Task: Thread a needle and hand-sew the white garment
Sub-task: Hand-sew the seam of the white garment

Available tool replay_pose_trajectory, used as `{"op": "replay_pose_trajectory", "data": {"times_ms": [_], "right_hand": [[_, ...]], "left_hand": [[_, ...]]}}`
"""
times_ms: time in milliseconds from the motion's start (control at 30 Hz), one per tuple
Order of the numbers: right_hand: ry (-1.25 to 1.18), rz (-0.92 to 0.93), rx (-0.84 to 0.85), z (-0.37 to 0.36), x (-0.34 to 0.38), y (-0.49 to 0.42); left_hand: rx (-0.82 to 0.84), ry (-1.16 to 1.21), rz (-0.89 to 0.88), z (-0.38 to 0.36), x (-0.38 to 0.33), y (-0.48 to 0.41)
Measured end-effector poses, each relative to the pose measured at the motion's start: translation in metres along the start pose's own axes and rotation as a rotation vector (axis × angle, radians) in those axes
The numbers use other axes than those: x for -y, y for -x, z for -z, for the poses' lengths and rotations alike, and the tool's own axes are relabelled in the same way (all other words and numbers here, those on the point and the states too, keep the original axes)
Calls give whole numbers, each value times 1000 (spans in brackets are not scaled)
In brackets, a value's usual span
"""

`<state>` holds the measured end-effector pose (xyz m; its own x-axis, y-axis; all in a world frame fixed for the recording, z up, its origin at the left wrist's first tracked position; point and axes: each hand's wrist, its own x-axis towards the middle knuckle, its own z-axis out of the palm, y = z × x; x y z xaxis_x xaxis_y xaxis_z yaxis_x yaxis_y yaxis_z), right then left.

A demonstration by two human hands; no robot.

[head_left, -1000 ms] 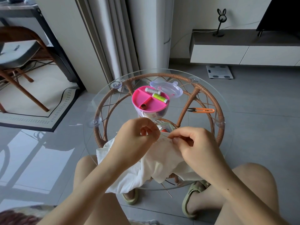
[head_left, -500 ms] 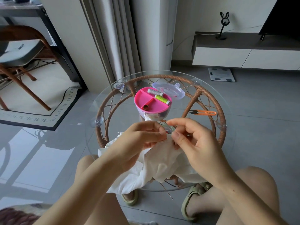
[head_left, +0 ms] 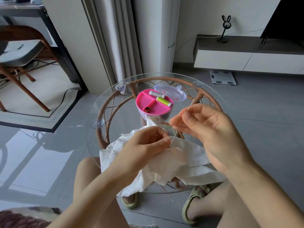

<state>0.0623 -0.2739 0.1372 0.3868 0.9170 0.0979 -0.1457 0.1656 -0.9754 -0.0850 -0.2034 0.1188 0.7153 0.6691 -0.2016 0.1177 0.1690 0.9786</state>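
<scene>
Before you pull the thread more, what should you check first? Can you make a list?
1. Needle pinched firmly in the right hand: ok, its tip points up and away from the fingers.
2. Thread running clean from needle to cloth: ok, one line, no loops showing.
3. White garment held at the stitch: ok, the left hand pinches it right where the thread comes out.
4. Knot at the thread's end holding: cannot tell, it is hidden under the cloth.
5. Room to pull up and right: ok, the pink sewing box sits farther back.
6. Garment safely on the glass table: not ok, part hangs over the near edge.
</scene>
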Motion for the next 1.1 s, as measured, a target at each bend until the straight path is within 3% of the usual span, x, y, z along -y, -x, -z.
{"op": "replay_pose_trajectory", "data": {"times_ms": [267,567,1100], "right_hand": [[-80,0,82,-6,19,-12],[-5,52,137,-11,31,-21],[29,65,52,-7,26,-32]], "left_hand": [[117,57,-27,4,3,7],[59,-160,-27,-3,-3,10],[-32,-196,-11,3,1,4]]}}
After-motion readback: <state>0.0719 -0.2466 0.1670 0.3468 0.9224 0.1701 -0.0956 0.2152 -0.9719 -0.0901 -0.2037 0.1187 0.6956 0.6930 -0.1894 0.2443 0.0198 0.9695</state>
